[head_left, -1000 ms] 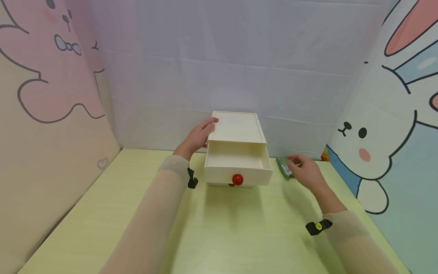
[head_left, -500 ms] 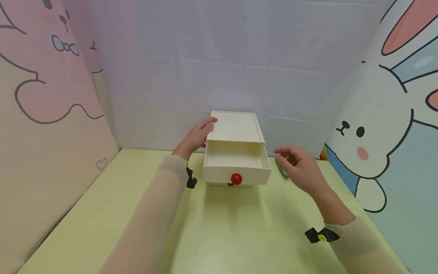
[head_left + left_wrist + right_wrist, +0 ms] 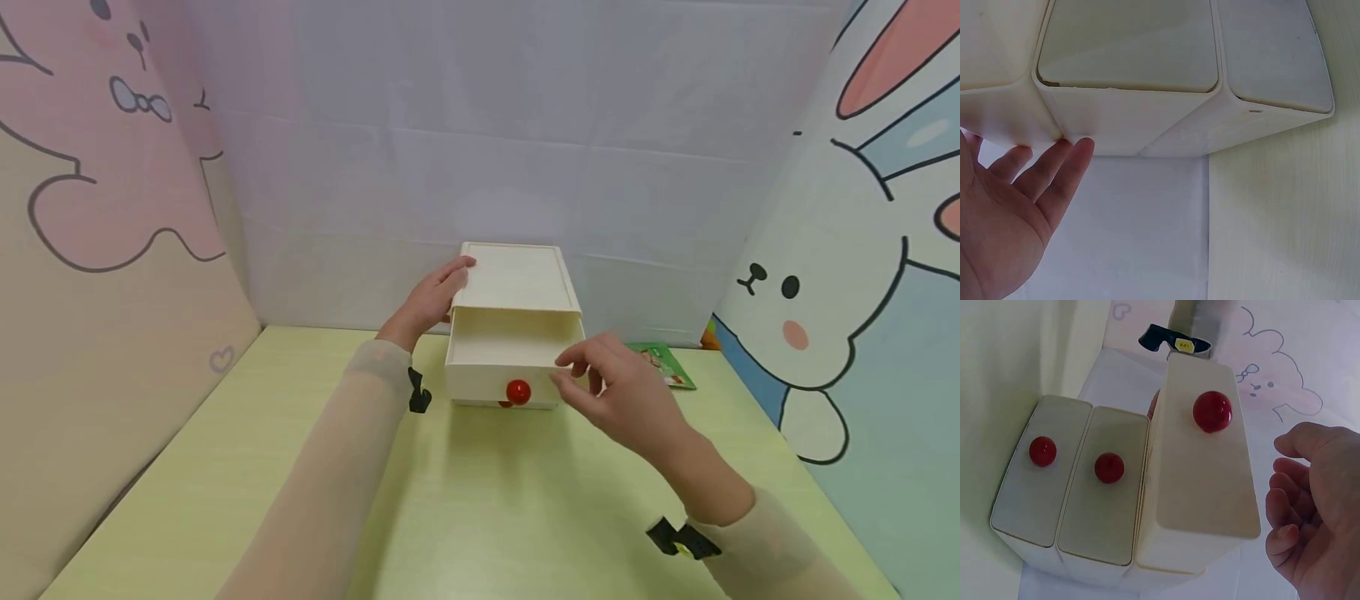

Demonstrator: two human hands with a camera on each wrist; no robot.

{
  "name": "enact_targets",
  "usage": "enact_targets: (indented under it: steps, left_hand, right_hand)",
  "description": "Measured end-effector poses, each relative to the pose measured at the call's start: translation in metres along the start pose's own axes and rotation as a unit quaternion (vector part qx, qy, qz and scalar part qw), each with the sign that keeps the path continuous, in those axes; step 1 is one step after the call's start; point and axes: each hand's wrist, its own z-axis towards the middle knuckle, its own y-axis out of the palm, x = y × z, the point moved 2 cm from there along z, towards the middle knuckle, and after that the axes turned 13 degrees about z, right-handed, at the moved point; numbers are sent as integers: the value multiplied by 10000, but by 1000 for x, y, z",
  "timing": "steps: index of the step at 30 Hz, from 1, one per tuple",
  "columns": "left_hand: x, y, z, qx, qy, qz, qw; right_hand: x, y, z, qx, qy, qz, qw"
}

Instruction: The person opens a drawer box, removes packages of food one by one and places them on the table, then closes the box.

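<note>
A small white drawer cabinet [image 3: 517, 277] stands at the back of the table. Its top drawer [image 3: 476, 382] is pulled out, bare inside where it shows, with a red knob [image 3: 518, 392] on the front. My left hand [image 3: 426, 307] rests against the cabinet's left side near the top, fingers extended along the wall in the left wrist view. My right hand [image 3: 628, 402] hovers at the drawer's front right corner, its fingers loosely bent around nothing. Behind that hand lies a green packet [image 3: 675, 372], partly hidden by it.
Two lower drawers with red knobs [image 3: 1109, 467] are pushed in, as the right wrist view shows. The light wooden table [image 3: 480, 517] ends at a pale back wall [image 3: 420, 183]. Printed cartoon panels [image 3: 817, 350] flank both sides.
My right hand has left the green packet and come left and nearer to the open drawer's front corner, uncovering the packet's right part. My left hand keeps its place on the cabinet.
</note>
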Motion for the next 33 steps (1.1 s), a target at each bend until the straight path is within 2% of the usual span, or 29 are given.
enact_targets:
  steps: [5, 9, 14, 33]
  left_hand:
    - [1, 1, 0, 29, -17, 43, 10000]
    - [0, 1, -1, 24, 5, 60, 10000]
    - [-1, 1, 0, 66, 33, 72, 9999]
    - [3, 0, -2, 4, 74, 129, 9999]
  right_hand:
    - [-10, 19, -2, -210, -738, -406, 9962]
    - [-13, 32, -3, -271, -1002, -965, 9899]
    - [-13, 42, -4, -368, -932, -1273, 9868]
    - [-7, 49, -2, -447, -713, -1007, 9914]
